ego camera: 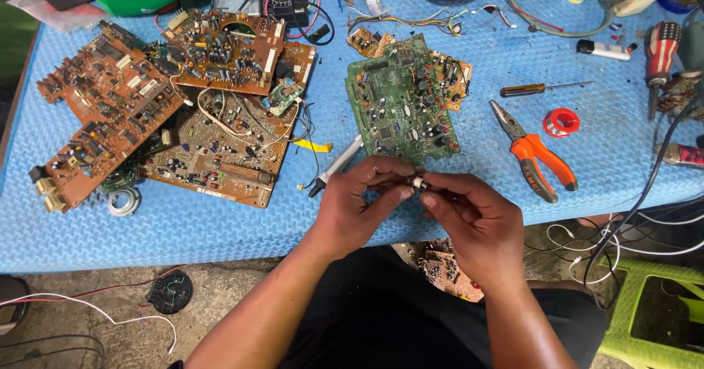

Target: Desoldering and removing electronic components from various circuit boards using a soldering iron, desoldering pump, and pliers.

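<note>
My left hand (pixel 357 204) and my right hand (pixel 469 219) meet at the near edge of the blue mat (pixel 220 230). Together they pinch a small silver and black part (pixel 418 184) between the fingertips. A grey pen-shaped tool (pixel 336 167) sticks out from behind my left hand, pointing down to the left; I cannot tell whether the hand holds it. A green circuit board (pixel 402 98) lies flat just beyond both hands.
A heap of brown circuit boards (pixel 169 105) covers the mat's left half. Orange-handled pliers (pixel 535 156), a screwdriver (pixel 543 88), a red solder reel (pixel 562 122) and cables (pixel 645 193) lie to the right. A green stool (pixel 653 310) stands at lower right.
</note>
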